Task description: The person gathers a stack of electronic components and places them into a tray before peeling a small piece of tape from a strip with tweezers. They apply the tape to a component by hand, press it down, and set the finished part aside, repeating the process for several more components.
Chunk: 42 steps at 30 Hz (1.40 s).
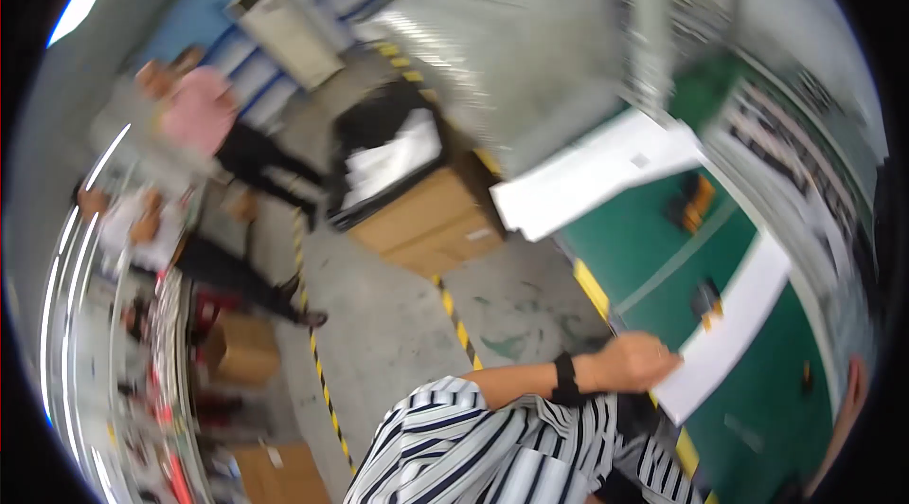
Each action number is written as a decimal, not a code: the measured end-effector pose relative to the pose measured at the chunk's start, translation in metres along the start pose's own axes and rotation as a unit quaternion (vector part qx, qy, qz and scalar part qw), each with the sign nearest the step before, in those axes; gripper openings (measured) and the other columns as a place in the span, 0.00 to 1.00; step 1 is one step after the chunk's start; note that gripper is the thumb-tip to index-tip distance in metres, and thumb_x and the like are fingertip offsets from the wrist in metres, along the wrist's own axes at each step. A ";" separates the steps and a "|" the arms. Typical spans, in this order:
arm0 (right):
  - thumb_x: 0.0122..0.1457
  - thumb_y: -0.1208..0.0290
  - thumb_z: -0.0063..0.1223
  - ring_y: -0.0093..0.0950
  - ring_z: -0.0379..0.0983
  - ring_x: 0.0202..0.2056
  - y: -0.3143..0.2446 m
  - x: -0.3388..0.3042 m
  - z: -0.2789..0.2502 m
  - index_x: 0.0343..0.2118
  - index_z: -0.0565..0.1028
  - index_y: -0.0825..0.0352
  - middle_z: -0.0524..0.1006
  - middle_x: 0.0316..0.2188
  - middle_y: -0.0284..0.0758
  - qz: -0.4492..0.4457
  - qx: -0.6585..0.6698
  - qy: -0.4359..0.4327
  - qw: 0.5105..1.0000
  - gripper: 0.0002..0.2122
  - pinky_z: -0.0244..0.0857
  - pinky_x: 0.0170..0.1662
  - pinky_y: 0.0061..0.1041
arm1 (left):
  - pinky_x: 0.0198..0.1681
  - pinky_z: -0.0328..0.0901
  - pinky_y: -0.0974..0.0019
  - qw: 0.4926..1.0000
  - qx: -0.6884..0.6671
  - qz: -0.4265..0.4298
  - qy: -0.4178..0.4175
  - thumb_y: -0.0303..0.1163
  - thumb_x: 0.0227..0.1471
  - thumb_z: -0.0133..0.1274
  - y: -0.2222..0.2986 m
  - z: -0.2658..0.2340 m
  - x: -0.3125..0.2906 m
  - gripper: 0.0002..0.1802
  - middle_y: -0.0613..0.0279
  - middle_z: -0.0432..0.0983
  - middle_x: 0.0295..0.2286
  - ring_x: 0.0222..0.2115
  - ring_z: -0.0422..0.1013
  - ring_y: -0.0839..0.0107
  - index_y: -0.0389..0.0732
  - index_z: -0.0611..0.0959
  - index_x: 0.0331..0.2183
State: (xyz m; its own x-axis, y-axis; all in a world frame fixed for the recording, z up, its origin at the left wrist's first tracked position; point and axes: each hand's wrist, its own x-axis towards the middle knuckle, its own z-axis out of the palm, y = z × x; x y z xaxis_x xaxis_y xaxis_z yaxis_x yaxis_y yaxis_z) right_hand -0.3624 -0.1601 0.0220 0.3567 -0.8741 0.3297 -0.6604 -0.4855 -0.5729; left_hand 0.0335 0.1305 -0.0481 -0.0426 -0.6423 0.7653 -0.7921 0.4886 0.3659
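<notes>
My left hand (627, 362), a black band on its wrist, is over the front edge of the green work table. Its fingers are curled closed beside a long white sheet (724, 338); whether they hold anything is hidden. A small black-and-orange part (706, 303) is at the sheet's edge. Farther back on the green mat (644, 253) lies a larger black-and-orange object (696, 203), its kind blurred. My right hand (855, 381) shows only partly at the far right rim, with its fingers not distinguishable. Near it is a small dark-and-orange piece (807, 377).
A white board or sheet (606, 172) overhangs the table's far left end. Beyond stand a cardboard box (426, 229) lined with a black bag and a large plastic-wrapped stack (530, 49). Two people (201, 111) are at the left, near another bench. Striped tape (459, 319) marks the floor.
</notes>
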 end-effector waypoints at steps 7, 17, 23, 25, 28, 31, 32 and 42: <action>0.54 0.76 0.46 0.29 0.68 0.38 -0.173 -0.128 0.103 0.38 0.72 0.69 0.72 0.37 0.37 0.014 -0.019 0.065 0.998 0.09 0.61 0.43 0.22 | 0.19 0.60 0.65 0.998 0.010 -0.041 -0.052 0.23 0.38 0.52 -0.020 -0.006 0.004 0.07 0.59 0.71 0.17 0.16 0.66 0.65 0.40 0.79 0.27; 0.48 0.82 0.47 0.37 0.63 0.42 -0.179 -0.182 0.111 0.38 0.71 0.70 0.69 0.37 0.40 -0.011 -0.257 0.021 0.966 0.12 0.57 0.45 0.30 | 0.28 0.63 0.66 0.990 -0.057 -0.043 -0.119 0.19 0.40 0.51 -0.015 -0.025 0.023 0.09 0.58 0.71 0.26 0.25 0.67 0.63 0.35 0.78 0.30; 0.48 0.84 0.45 0.36 0.64 0.36 -0.180 -0.170 0.086 0.36 0.71 0.72 0.68 0.31 0.40 0.026 -0.228 -0.038 0.973 0.11 0.60 0.38 0.30 | 0.36 0.62 0.64 0.982 0.077 0.004 -0.174 0.22 0.39 0.54 -0.052 -0.013 0.075 0.16 0.54 0.69 0.36 0.33 0.65 0.59 0.35 0.76 0.36; 0.48 0.84 0.45 0.37 0.65 0.34 -0.203 -0.150 0.085 0.36 0.70 0.72 0.68 0.31 0.40 0.026 -0.127 0.033 0.991 0.11 0.61 0.35 0.29 | 0.37 0.62 0.63 0.976 0.091 -0.001 -0.196 0.23 0.39 0.54 -0.062 -0.007 0.089 0.18 0.54 0.68 0.37 0.34 0.65 0.59 0.35 0.75 0.38; 0.48 0.84 0.45 0.36 0.65 0.32 -0.219 -0.125 0.105 0.36 0.69 0.72 0.68 0.30 0.39 0.013 -0.052 0.043 0.998 0.10 0.62 0.33 0.28 | 0.36 0.62 0.63 0.950 0.064 0.048 -0.301 0.24 0.38 0.56 -0.077 0.005 0.107 0.20 0.54 0.68 0.36 0.34 0.66 0.58 0.35 0.73 0.38; 0.48 0.83 0.46 0.35 0.66 0.30 -0.218 -0.111 0.126 0.36 0.69 0.71 0.68 0.30 0.39 -0.018 -0.003 -0.004 1.000 0.10 0.63 0.31 0.27 | 0.35 0.62 0.63 0.933 0.039 0.013 -0.358 0.25 0.38 0.56 -0.080 0.007 0.117 0.18 0.54 0.68 0.34 0.34 0.66 0.58 0.35 0.74 0.36; 0.47 0.82 0.47 0.34 0.66 0.30 -0.214 -0.106 0.130 0.36 0.69 0.71 0.68 0.31 0.39 -0.036 -0.018 -0.016 0.999 0.11 0.63 0.31 0.27 | 0.34 0.62 0.63 0.923 0.026 -0.004 -0.384 0.25 0.38 0.56 -0.081 0.007 0.118 0.17 0.54 0.68 0.32 0.34 0.66 0.58 0.35 0.74 0.35; 0.42 0.79 0.51 0.29 0.68 0.26 -0.196 -0.124 0.137 0.31 0.71 0.69 0.71 0.34 0.40 -0.210 -0.074 -0.097 0.970 0.09 0.64 0.27 0.23 | 0.31 0.62 0.63 0.943 -0.017 -0.055 -0.328 0.25 0.38 0.56 -0.080 0.006 0.117 0.11 0.56 0.68 0.28 0.28 0.67 0.60 0.36 0.76 0.29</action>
State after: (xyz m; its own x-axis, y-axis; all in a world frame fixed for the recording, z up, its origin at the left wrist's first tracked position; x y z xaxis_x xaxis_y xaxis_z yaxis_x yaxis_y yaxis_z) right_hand -0.1867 0.0414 -0.0095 0.7236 -0.5922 0.3545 -0.5124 -0.8050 -0.2989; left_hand 0.0882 0.0131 0.0091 -0.3374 -0.9119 0.2336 -0.7944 0.4090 0.4490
